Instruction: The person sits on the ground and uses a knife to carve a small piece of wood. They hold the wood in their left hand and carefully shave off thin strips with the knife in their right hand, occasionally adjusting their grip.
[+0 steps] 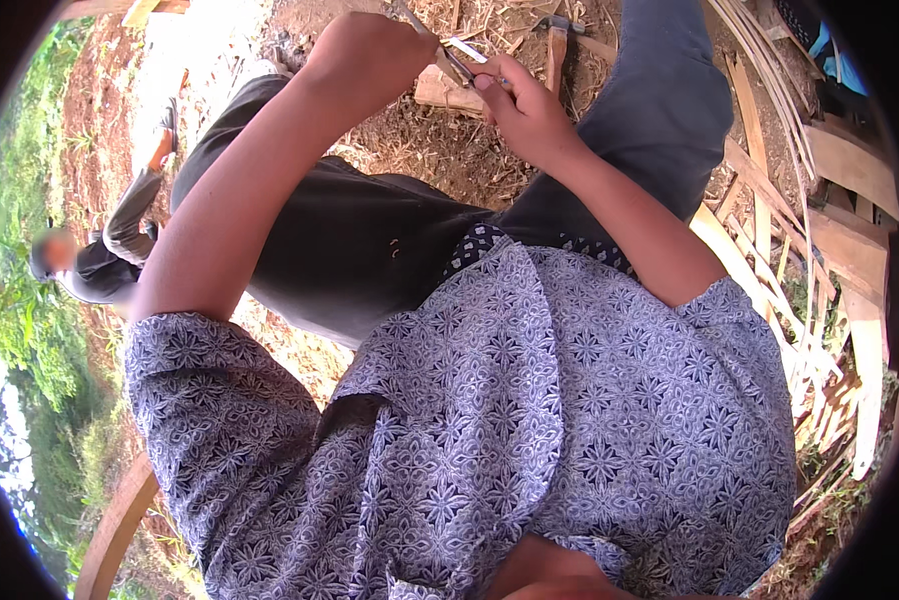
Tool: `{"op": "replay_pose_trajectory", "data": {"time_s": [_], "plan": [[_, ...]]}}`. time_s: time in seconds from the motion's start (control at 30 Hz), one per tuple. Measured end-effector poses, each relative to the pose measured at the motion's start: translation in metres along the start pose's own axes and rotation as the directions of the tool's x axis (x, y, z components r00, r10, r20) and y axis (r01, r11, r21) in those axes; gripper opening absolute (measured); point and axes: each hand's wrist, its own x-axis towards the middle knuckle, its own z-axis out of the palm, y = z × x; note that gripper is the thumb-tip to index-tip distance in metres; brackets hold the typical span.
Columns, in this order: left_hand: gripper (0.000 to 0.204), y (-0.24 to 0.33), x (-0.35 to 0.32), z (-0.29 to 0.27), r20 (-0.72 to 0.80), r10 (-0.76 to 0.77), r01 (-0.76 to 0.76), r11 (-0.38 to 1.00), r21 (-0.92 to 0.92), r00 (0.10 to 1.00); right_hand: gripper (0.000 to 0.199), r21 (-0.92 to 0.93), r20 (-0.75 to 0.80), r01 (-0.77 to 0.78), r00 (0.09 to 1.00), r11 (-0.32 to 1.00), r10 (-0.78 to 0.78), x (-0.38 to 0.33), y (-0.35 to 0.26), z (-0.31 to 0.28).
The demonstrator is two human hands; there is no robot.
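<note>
My left hand (369,55) is closed in a fist at the top of the view, round a thin, narrow strip (454,66) that looks like wood or bamboo with a dark part towards its lower end. Thumb and fingers of my right hand (531,115) pinch the lower end of that strip. Whether the dark part is a blade is too small to tell. Just behind the fingers shows a small bright white sliver (467,50). Under the hands a pale wood block (447,92) lies on the ground.
A hammer-like tool (556,55) with a wooden handle lies beyond my right hand. Wood shavings (419,145) cover the ground between my legs. Split wood strips (764,215) and boards (854,170) are piled at the right. Another person (104,265) sits at the far left.
</note>
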Motion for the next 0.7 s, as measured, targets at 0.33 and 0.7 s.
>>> {"op": "replay_pose_trajectory", "data": {"time_s": [0.33,0.7], "plan": [[0.01,-0.005,0.005,-0.017,0.059,-0.006,0.008,1.0,-0.023,0.998,0.031,-0.169,-0.066,-0.031,0.998,0.985,0.02,0.009,-0.01,-0.001],[0.012,-0.015,0.013,-0.013,0.145,-0.081,0.08,0.997,0.013,0.986,0.034,-0.215,-0.064,-0.069,0.996,0.974,0.056,0.018,-0.019,0.007]]}}
